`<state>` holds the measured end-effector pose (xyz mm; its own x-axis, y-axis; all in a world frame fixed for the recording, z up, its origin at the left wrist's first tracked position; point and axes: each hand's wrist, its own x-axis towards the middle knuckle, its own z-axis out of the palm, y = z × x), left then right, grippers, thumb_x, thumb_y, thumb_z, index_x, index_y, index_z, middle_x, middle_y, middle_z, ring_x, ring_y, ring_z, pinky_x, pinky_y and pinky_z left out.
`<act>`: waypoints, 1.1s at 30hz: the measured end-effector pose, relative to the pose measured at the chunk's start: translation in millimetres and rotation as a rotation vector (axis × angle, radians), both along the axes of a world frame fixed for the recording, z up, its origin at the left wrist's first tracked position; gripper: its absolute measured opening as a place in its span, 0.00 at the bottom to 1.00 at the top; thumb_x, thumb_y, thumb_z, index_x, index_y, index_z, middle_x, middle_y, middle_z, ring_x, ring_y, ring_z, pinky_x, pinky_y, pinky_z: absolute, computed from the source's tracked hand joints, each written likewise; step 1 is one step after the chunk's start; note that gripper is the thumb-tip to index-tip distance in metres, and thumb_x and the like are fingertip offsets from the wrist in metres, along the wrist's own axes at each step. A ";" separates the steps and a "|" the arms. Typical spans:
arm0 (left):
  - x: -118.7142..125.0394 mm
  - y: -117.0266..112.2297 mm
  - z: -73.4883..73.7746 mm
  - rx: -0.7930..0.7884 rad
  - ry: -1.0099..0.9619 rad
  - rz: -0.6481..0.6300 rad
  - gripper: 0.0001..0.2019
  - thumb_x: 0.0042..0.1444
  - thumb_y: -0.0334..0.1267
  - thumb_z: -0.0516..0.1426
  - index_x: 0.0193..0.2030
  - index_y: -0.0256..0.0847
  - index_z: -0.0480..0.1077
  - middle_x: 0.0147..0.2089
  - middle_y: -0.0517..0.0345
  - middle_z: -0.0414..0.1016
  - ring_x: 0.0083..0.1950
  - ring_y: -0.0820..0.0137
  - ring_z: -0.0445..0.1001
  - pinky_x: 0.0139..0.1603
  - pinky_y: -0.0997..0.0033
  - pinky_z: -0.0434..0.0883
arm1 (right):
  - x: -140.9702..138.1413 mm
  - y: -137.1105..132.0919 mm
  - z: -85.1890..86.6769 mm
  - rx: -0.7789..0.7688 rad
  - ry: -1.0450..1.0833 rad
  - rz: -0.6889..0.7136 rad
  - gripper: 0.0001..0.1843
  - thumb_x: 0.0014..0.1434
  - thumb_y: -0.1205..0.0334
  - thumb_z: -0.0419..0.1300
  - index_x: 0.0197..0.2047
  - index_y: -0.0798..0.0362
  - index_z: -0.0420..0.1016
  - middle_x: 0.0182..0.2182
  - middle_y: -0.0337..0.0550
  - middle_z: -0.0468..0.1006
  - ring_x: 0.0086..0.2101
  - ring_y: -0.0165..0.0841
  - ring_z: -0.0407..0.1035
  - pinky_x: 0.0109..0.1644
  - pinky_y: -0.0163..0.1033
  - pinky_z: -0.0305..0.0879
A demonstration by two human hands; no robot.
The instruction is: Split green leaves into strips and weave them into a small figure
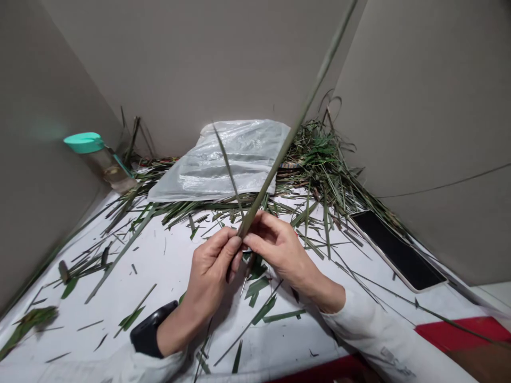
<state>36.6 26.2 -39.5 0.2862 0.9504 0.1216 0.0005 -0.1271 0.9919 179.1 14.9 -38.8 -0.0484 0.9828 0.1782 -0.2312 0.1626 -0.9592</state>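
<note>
A long green plant stalk [297, 123] rises from between my two hands and slants up to the right, past the top edge. My left hand [217, 255] pinches its lower end between thumb and fingers. Right beside it, my right hand [275, 242] is closed on the same stalk, thumb against the stem. A thin leaf strip [227, 159] splits off to the left just above my fingers. Beneath the hands a slim metallic point [243, 287] shows; what it belongs to is hidden. Cut leaf pieces [257, 287] lie under my hands.
A clear plastic bag [227, 159] lies at the back on long stalks. Piled grass [319, 149] fills the back right. A bottle with a turquoise lid [85, 142] stands at left, a phone [399, 250] lies at right. Leaf scraps dot the white table cover [155, 266].
</note>
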 end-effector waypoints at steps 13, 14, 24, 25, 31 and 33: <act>-3.4 0.0 -1.9 0.180 0.166 -0.086 0.15 0.65 0.39 0.52 0.25 0.42 0.63 0.20 0.67 0.59 0.20 0.78 0.56 0.19 0.77 0.55 | -4.0 -4.5 -8.3 -0.062 0.087 -0.053 0.07 0.55 0.60 0.67 0.35 0.51 0.75 0.32 0.36 0.74 0.35 0.30 0.69 0.42 0.33 0.68; -2.9 0.6 -1.2 0.195 0.174 -0.089 0.15 0.65 0.38 0.52 0.25 0.42 0.63 0.20 0.67 0.59 0.20 0.78 0.57 0.19 0.77 0.55 | -3.6 -4.5 -8.2 -0.065 0.092 -0.051 0.07 0.55 0.60 0.67 0.35 0.51 0.75 0.31 0.36 0.74 0.35 0.29 0.69 0.41 0.33 0.68; -6.0 -1.9 3.6 0.283 0.214 -0.052 0.10 0.62 0.34 0.56 0.28 0.42 0.72 0.19 0.68 0.64 0.19 0.79 0.61 0.19 0.79 0.58 | 2.5 1.6 -17.8 -0.135 0.269 0.085 0.06 0.55 0.60 0.69 0.34 0.52 0.77 0.26 0.33 0.71 0.25 0.25 0.61 0.30 0.31 0.58; -5.9 -2.0 3.6 0.287 0.213 -0.045 0.10 0.62 0.34 0.57 0.28 0.41 0.73 0.18 0.67 0.65 0.18 0.79 0.62 0.19 0.79 0.58 | 2.6 2.5 -18.2 -0.141 0.282 0.100 0.07 0.56 0.59 0.69 0.33 0.52 0.76 0.25 0.33 0.70 0.25 0.25 0.61 0.29 0.31 0.57; -2.9 -2.4 2.5 0.179 0.157 -0.045 0.12 0.62 0.37 0.57 0.27 0.41 0.73 0.17 0.67 0.68 0.16 0.77 0.66 0.19 0.78 0.64 | 0.5 -0.7 -9.8 -0.067 0.052 -0.043 0.11 0.63 0.54 0.62 0.34 0.52 0.72 0.27 0.34 0.71 0.25 0.25 0.62 0.30 0.32 0.60; -2.7 -2.6 1.2 0.142 0.144 -0.038 0.15 0.62 0.38 0.57 0.24 0.41 0.70 0.17 0.66 0.69 0.15 0.77 0.66 0.18 0.77 0.64 | 1.0 -5.4 -4.9 0.069 -0.167 -0.274 0.08 0.65 0.57 0.59 0.35 0.51 0.69 0.29 0.35 0.71 0.27 0.27 0.64 0.32 0.34 0.63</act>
<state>34.0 23.7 -38.2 0.3452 0.9150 0.2088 0.1337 -0.2682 0.9540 180.1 9.6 -43.7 0.1816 0.9493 0.2566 -0.0106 0.2628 -0.9648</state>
